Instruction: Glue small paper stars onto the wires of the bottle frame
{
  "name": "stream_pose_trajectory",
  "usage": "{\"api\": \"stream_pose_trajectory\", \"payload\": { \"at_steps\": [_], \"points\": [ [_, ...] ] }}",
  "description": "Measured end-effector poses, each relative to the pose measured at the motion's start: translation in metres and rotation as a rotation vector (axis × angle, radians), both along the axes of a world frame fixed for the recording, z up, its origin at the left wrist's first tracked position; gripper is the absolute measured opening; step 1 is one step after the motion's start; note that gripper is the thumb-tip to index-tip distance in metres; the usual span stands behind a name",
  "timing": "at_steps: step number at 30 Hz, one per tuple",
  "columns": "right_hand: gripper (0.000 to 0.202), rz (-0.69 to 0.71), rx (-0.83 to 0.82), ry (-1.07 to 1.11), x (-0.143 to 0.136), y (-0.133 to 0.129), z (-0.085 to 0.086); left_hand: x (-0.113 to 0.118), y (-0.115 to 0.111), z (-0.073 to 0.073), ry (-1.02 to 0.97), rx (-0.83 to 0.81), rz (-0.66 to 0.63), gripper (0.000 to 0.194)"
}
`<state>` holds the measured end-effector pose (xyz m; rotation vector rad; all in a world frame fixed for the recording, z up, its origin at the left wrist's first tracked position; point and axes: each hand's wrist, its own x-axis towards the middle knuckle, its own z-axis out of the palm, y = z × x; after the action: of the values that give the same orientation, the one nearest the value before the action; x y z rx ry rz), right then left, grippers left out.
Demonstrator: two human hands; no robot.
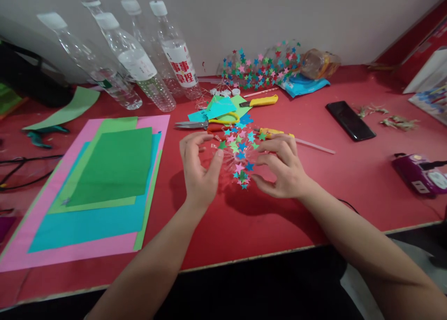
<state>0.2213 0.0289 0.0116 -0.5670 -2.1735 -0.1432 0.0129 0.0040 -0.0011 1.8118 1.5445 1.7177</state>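
Observation:
In front of me is a clear plastic piece (240, 155) with strips that fan out, covered in pink, blue and green paper stars. My left hand (200, 168) curves around its left side, thumb and fingers apart. On the other side my right hand (281, 166) has its fingers spread and bent toward the strips. Whether the fingertips touch the plastic, I cannot tell. Just behind lie scissors (195, 124) with yellow handles, paper scraps (221, 108) and a yellow cutter knife (263, 101). Another yellow-handled tool (272, 132) is partly hidden by my right hand.
Stacked coloured paper sheets (115, 166) lie at left. Several clear bottles (179, 64) stand along the wall. A star-covered plastic bottle (261, 68) lies at the back beside a blue packet (303, 85). To the right are a black phone (350, 119) and a purple device (419, 173).

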Motion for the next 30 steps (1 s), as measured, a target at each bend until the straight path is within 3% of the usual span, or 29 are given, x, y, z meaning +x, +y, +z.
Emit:
{"api": "stream_pose_trajectory", "payload": {
  "at_steps": [4,8,16,25,27,30],
  "points": [
    [0.006,-0.066,-0.159,0.246,0.002,0.0,0.004,-0.002,0.005,-0.006,-0.177,-0.123,-0.059,0.03],
    [0.006,-0.225,-0.419,0.237,0.003,0.003,0.002,0.0,0.005,-0.008,-0.228,-0.183,-0.152,0.03],
    [0.022,-0.187,-0.601,0.153,-0.003,-0.002,0.0,0.003,0.005,-0.005,-0.243,-0.206,-0.035,0.023],
    [0.02,-0.251,-0.581,0.125,-0.003,0.002,-0.003,0.003,0.006,-0.004,-0.258,-0.217,-0.024,0.02],
    [0.02,-0.279,-0.532,0.191,0.002,0.003,0.001,0.002,0.005,-0.003,-0.215,-0.154,-0.001,0.019],
    [0.017,-0.218,-0.429,0.2,0.008,0.002,0.008,0.0,-0.002,0.004,-0.034,0.084,0.064,0.009]
  ]
}}
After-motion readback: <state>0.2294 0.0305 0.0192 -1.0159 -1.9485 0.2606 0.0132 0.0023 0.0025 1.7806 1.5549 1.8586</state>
